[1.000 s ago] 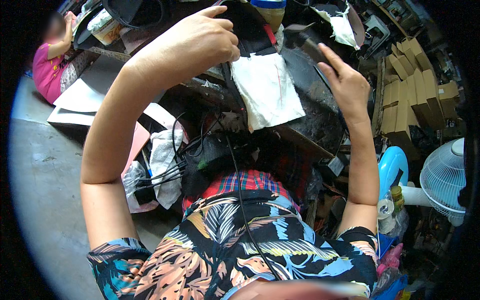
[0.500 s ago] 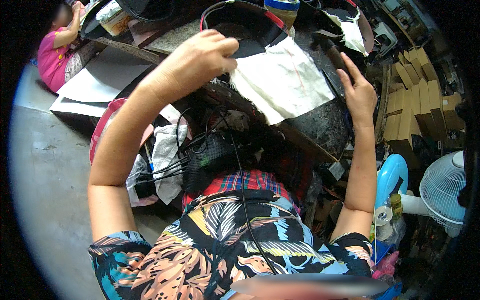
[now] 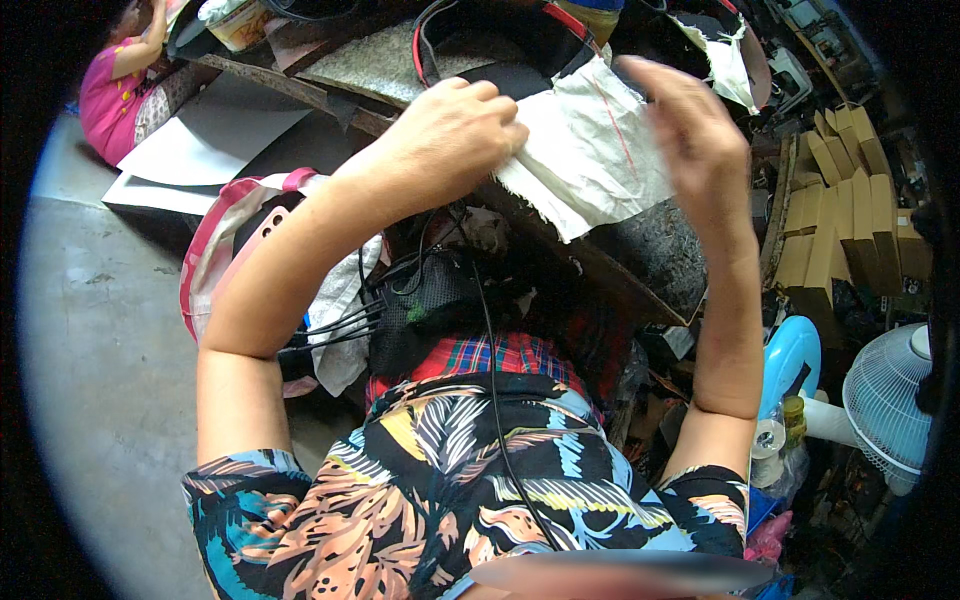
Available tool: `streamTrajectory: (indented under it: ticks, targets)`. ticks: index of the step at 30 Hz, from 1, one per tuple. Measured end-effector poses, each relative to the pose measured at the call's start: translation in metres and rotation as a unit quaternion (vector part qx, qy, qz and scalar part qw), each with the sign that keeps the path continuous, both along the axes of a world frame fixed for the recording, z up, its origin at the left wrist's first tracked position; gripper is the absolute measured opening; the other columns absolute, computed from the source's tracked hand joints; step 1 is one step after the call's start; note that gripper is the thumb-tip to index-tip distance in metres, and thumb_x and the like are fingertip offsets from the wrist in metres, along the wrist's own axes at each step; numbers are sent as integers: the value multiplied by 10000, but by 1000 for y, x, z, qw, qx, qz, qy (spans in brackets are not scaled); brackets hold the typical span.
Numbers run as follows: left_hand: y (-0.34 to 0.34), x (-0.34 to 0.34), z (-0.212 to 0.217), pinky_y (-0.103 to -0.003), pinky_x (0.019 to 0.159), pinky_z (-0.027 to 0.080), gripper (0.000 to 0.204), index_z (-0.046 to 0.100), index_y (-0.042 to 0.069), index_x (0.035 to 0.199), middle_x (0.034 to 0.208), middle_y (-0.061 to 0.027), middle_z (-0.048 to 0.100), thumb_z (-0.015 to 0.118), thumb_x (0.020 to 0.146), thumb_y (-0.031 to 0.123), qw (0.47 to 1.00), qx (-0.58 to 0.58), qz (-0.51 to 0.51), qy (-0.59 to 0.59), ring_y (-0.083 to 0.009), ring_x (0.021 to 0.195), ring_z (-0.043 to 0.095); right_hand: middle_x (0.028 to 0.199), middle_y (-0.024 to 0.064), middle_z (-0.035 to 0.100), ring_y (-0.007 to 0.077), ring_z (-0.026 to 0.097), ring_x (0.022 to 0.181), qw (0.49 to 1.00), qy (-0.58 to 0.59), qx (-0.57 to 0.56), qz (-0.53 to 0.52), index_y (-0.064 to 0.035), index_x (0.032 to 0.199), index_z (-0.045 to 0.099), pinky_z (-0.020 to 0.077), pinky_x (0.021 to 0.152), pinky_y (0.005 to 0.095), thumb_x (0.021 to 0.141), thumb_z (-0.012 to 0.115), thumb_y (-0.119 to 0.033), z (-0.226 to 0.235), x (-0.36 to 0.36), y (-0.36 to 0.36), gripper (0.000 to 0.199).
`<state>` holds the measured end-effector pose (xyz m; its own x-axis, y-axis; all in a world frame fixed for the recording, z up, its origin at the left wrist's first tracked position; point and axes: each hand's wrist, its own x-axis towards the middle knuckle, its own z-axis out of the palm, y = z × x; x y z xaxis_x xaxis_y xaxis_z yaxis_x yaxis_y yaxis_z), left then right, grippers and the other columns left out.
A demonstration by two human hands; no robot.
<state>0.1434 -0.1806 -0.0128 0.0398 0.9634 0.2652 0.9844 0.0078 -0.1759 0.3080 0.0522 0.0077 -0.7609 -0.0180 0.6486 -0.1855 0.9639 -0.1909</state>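
A white cloth (image 3: 590, 150) with frayed edges and a thin red line lies on the dark worktable (image 3: 665, 262). Closed fingers of my left hand (image 3: 465, 130) grip its left edge. My right hand (image 3: 695, 135), smeared by motion, hovers at the cloth's right side with fingers stretched out; its thumb is hard to make out. Beyond the cloth, and meeting its far edge, is a black curved piece with red edging (image 3: 567, 20). Another such black piece with a torn white cloth (image 3: 728, 62) sits farther right.
A blue-lidded jar (image 3: 592, 18) stands at the far edge. White sheets (image 3: 195, 140) and a seated person in pink (image 3: 110, 105) are at the far left. A pink-rimmed bag (image 3: 190, 265) is beside my left arm. Cardboard boxes (image 3: 845, 215) and a fan (image 3: 888, 395) stand right.
My right hand has swung left and inward over the cloth's right side. My left hand has shifted slightly right and nearer, still at the cloth's left edge. The view has shifted slightly.
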Motion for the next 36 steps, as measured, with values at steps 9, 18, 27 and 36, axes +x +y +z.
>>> streamTrajectory:
  ticks: [9, 18, 27, 36]
  targets:
    - [-41, -2, -48, -328, 992, 519, 340, 682, 71, 1167, 1259, -78, 670, 632, 831, 102, 981, 179, -39, -61, -217, 1224, 618, 1608, 125, 320, 261, 262, 1501, 971, -228, 74, -9, -73, 1524, 380, 189, 1228, 419, 1022, 381, -536, -69, -35, -21, 683]
    - [-41, -8, -57, -338, 725, 528, 423, 654, 90, 1144, 906, -40, 604, 695, 724, 53, 978, 184, 4, -95, -233, 822, 583, 1637, 143, 244, 341, 236, 1505, 972, -209, 96, 53, -367, 1479, 472, 163, 1228, 492, 943, 510, -574, -74, -28, -11, 577]
    - [-31, -4, -44, -318, 696, 509, 493, 666, 175, 1291, 850, -48, 535, 645, 805, 95, 984, 172, 37, -31, -209, 798, 544, 1644, 119, 235, 332, 186, 1521, 957, -282, 25, 55, -220, 1532, 410, 136, 1230, 514, 907, 453, -710, -66, 19, -5, 796]
    - [-25, 5, 42, -387, 786, 546, 502, 730, 150, 1141, 897, -80, 681, 706, 665, -5, 953, 251, -37, -165, -282, 848, 664, 1583, 127, 382, 341, 269, 1498, 964, -193, -124, 133, -125, 1475, 478, 160, 1212, 557, 504, 897, -533, -8, 67, 13, 1133]
